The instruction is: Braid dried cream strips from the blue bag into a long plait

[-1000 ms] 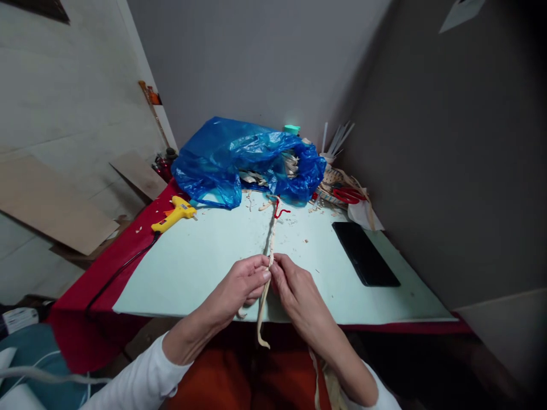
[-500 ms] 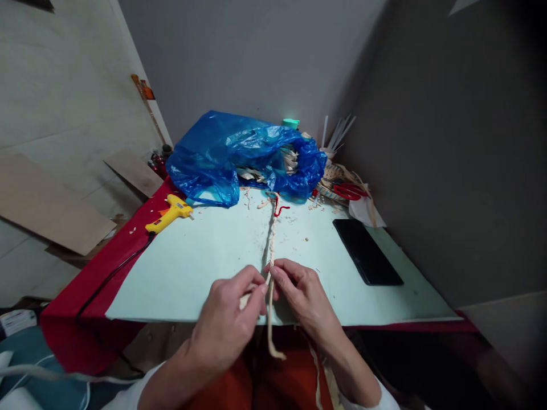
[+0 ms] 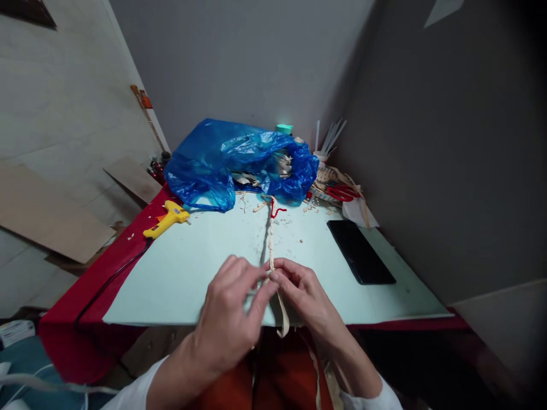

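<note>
We find a thin, cream-coloured plaited cord of flat fibre strips [image 3: 271,242] at the middle of the work surface, running from near the far side towards the worker. It passes over a pale green, smooth sheet [image 3: 162,296], and a bright red, thread-like tie [image 3: 274,212] sits at its far end. A shadow lies beside the cord; we cannot tell how much of it touches the sheet.

The right hand [image 3: 310,293] is closed in a narrow pinch, thumb against finger, on the near end of the plait. The left hand [image 3: 233,310] has its thumb and forefinger drawn close together right beside that pinch (its outline is blurred, so we cannot tell whether a strand is gripped). A loose, pale, ribbon-like strip [image 3: 282,319] hangs below the fingers, past the sheet's near edge.

We judge the cord light and flexible, firmer where plaited and limp where the strips run free. The strips look dry and likely to split or fray if bent sharply. The sound place to hold is the last crossing, pinched flat, with the free strips taken near their roots.

Beyond the cord lies a crumpled, blue, translucent plastic bag [image 3: 194,165]; a yellow plastic glue gun [image 3: 166,221] rests well to the left.
</note>
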`<move>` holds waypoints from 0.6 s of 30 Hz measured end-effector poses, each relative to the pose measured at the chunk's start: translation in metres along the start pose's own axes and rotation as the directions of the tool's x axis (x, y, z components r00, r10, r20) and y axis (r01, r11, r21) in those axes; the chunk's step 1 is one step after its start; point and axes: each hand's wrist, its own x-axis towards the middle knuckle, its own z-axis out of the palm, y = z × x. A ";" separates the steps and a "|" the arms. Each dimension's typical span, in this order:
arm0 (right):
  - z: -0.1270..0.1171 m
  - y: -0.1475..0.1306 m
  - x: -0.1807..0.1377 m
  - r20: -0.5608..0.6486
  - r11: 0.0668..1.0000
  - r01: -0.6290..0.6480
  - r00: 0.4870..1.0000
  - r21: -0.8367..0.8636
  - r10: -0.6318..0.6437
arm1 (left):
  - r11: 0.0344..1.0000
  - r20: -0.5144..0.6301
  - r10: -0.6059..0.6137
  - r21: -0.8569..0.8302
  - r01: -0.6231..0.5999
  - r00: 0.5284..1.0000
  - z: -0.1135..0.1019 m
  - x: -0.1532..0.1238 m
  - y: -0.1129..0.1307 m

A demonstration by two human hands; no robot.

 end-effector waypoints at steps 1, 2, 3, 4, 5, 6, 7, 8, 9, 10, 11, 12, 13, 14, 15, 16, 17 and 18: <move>0.000 0.001 0.000 0.009 1.000 0.019 1.000 0.006 -0.019 | 0.984 0.035 -0.129 -0.123 0.132 0.991 -0.001 0.005 -0.003; 0.000 0.002 0.000 0.016 0.999 0.041 0.999 0.007 -0.041 | 0.932 0.124 -0.223 -0.265 0.249 0.967 0.000 0.010 -0.008; 0.001 0.003 -0.001 0.021 0.998 0.062 0.998 0.003 -0.062 | 0.842 0.286 -0.268 -0.394 0.368 0.920 0.002 0.014 -0.013; 0.001 0.005 -0.001 0.024 0.997 0.081 0.996 -0.006 -0.080 | 0.726 0.446 -0.264 -0.492 0.480 0.855 0.006 0.017 -0.018; 0.001 0.006 -0.002 0.025 0.995 0.096 0.995 -0.017 -0.096 | 0.595 0.549 -0.250 -0.562 0.574 0.797 0.010 0.019 -0.022; 0.001 0.006 -0.003 0.025 0.994 0.106 0.994 -0.031 -0.106 | 0.486 0.612 -0.222 -0.605 0.631 0.759 0.014 0.019 -0.026; 0.000 0.006 -0.004 0.022 0.992 0.112 0.994 -0.056 -0.111 | 0.409 0.638 -0.197 -0.636 0.654 0.744 0.018 0.019 -0.029; 0.000 0.005 -0.005 0.018 0.990 0.110 0.994 -0.090 -0.109 | 0.363 0.644 -0.187 -0.657 0.661 0.742 0.020 0.018 -0.032; -0.001 0.004 -0.006 0.012 0.985 0.106 0.994 -0.138 -0.105 | 0.346 0.641 -0.188 -0.666 0.661 0.745 0.022 0.016 -0.032; -0.001 0.003 -0.008 0.002 0.975 0.100 0.995 -0.200 -0.102 | 0.348 0.638 -0.200 -0.663 0.663 0.744 0.022 0.015 -0.032; -0.001 0.000 -0.010 -0.009 0.956 0.092 0.995 -0.277 -0.098 | 0.358 0.640 -0.223 -0.648 0.672 0.736 0.021 0.013 -0.031; -0.001 -0.002 -0.011 -0.023 0.928 0.083 0.995 -0.362 -0.098 | 0.371 0.639 -0.255 -0.628 0.684 0.725 0.020 0.012 -0.029; 0.000 -0.004 -0.013 -0.038 0.891 0.075 0.994 -0.448 -0.103 | 0.392 0.631 -0.293 -0.606 0.692 0.719 0.019 0.012 -0.027; 0.001 -0.006 -0.015 -0.054 0.846 0.066 0.992 -0.529 -0.111 | 0.420 0.612 -0.330 -0.586 0.692 0.719 0.018 0.011 -0.024; 0.002 -0.007 -0.017 -0.074 0.796 0.053 0.990 -0.603 -0.122 | 0.453 0.585 -0.363 -0.569 0.686 0.725 0.017 0.011 -0.022; 0.003 -0.008 -0.019 -0.095 0.744 0.039 0.986 -0.667 -0.137 | 0.487 0.555 -0.388 -0.555 0.675 0.736 0.016 0.011 -0.019; 0.005 -0.009 -0.020 -0.114 0.693 0.027 0.981 -0.720 -0.157 | 0.516 0.523 -0.406 -0.545 0.660 0.750 0.016 0.012 -0.017; 0.007 -0.008 -0.022 -0.126 0.643 0.023 0.975 -0.766 -0.184 | 0.539 0.491 -0.417 -0.543 0.643 0.765 0.017 0.012 -0.015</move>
